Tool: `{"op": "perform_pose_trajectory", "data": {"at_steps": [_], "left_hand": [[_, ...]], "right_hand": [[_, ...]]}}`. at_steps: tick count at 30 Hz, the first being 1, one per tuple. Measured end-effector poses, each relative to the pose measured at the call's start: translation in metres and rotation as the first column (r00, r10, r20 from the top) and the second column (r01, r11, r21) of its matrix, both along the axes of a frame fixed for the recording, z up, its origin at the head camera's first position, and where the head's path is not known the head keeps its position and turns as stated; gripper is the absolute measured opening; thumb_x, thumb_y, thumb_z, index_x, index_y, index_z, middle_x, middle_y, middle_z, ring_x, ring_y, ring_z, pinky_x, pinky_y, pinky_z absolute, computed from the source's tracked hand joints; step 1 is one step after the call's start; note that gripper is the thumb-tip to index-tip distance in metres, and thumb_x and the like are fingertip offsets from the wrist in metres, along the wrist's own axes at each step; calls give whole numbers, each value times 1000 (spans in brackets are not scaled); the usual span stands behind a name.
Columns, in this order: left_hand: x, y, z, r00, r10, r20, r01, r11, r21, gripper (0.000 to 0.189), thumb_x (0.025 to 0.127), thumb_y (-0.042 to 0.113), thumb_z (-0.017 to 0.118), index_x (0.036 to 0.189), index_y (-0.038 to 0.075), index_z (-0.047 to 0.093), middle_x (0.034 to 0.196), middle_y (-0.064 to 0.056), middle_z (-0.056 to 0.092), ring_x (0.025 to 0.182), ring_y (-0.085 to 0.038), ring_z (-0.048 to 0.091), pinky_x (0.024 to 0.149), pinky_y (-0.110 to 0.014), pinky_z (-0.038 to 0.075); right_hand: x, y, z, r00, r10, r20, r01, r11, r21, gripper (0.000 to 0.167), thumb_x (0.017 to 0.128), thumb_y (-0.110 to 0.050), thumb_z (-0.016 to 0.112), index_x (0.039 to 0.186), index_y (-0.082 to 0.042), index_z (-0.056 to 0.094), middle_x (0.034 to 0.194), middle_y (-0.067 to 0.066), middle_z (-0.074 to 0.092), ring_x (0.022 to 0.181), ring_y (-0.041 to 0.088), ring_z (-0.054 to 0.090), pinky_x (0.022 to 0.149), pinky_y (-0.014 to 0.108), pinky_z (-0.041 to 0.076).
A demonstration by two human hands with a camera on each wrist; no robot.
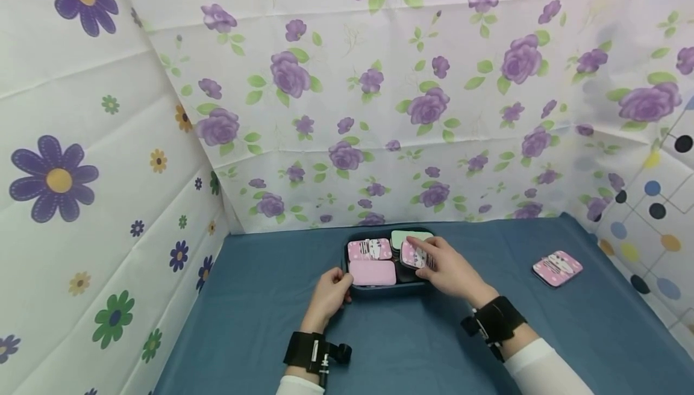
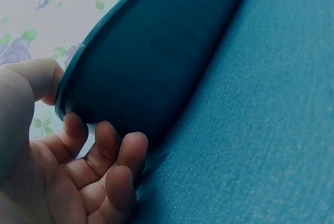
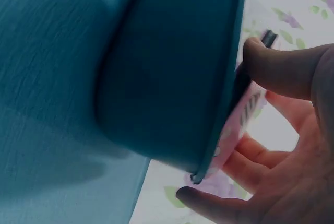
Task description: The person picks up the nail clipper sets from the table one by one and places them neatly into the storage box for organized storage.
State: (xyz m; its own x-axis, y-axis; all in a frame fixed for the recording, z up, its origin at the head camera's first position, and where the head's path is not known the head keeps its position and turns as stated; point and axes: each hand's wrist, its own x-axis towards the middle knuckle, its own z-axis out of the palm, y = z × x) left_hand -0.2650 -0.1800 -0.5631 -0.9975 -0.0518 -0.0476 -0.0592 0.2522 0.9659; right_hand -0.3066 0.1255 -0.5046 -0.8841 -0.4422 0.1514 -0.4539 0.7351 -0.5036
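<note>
A dark blue-green bin (image 1: 379, 290) stands on the table near the back wall. My left hand (image 1: 329, 291) grips its left end; in the left wrist view the thumb lies at the rim and the fingers curl against the outside wall (image 2: 151, 51). With my right hand (image 1: 450, 267) I hold a small flat pink case (image 1: 413, 255) with a cartoon print, tilted at the bin's right side. The right wrist view shows the thumb on the dark edge of that case (image 3: 242, 112). Inside the bin are a printed pink case (image 1: 370, 249), a plain pink case (image 1: 373, 273) and a pale green one (image 1: 403, 237).
Another printed pink case (image 1: 557, 268) lies on the blue tablecloth (image 1: 260, 311) to the right. Flower-patterned sheets (image 1: 347, 112) rise behind the table and at its left, and a dotted sheet (image 1: 658, 226) hangs on the right.
</note>
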Motion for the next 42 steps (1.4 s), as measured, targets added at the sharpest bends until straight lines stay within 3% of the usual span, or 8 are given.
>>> {"op": "perform_pose_trajectory", "data": {"at_steps": [11,15,19,25,29,31,36,42], "left_hand": [[1,1,1,1000,1,-5,-1,1000,8,25,100,19,60,79,11,49,74,-11,60,64,-25,64,51,-33,45],[1,0,1,1000,5,0,-5,1000,9,25,101,19,60,79,11,49,74,-8,59,64,-24,64,52,-33,46],[1,-2,1,1000,11,-1,-11,1000,5,25,101,19,59,79,11,48,73,-7,59,64,-23,64,52,-33,46],[2,-2,0,1000,9,-5,-9,1000,8,26,102,20,59,80,11,48,74,-8,59,65,-24,63,53,-33,45],[2,-1,-1,1000,11,-6,-11,1000,9,25,102,20,59,80,11,48,74,-8,59,65,-24,63,53,-33,45],[2,-1,-1,1000,12,-5,-12,1000,7,25,102,19,59,80,11,49,74,-8,59,65,-24,63,53,-33,45],[3,0,-1,1000,12,0,-12,1000,0,25,101,19,59,80,11,48,73,-7,58,65,-25,64,53,-33,45],[2,3,1,1000,11,-5,-11,1000,7,26,101,19,59,79,11,48,73,-7,58,64,-25,64,53,-33,46]], "right_hand": [[-1,4,-4,998,55,-41,-52,995,81,64,103,-11,73,162,-22,50,141,10,55,95,19,54,75,38,45],[1,4,0,997,50,-64,-41,990,136,63,102,7,61,158,-22,56,148,13,58,122,32,62,97,58,50],[3,3,3,1000,21,-22,-17,982,188,75,97,19,52,159,-25,55,161,15,51,151,46,40,112,80,26],[6,-1,2,998,23,52,-33,982,187,79,95,22,45,160,-22,53,166,17,43,155,47,31,118,73,26],[8,-8,2,999,-9,47,0,985,172,52,107,1,53,155,-18,59,163,21,47,151,52,36,113,76,30],[9,-16,1,998,-62,31,56,986,157,34,110,-22,61,142,-13,68,143,21,65,138,51,53,108,77,37],[15,-42,-8,966,-257,-22,257,955,145,54,93,-61,77,108,-12,59,81,5,61,107,44,64,94,82,40],[20,-60,-15,917,-383,-109,394,913,107,62,89,-60,82,106,-8,52,90,12,71,136,62,49,98,93,25]]}}
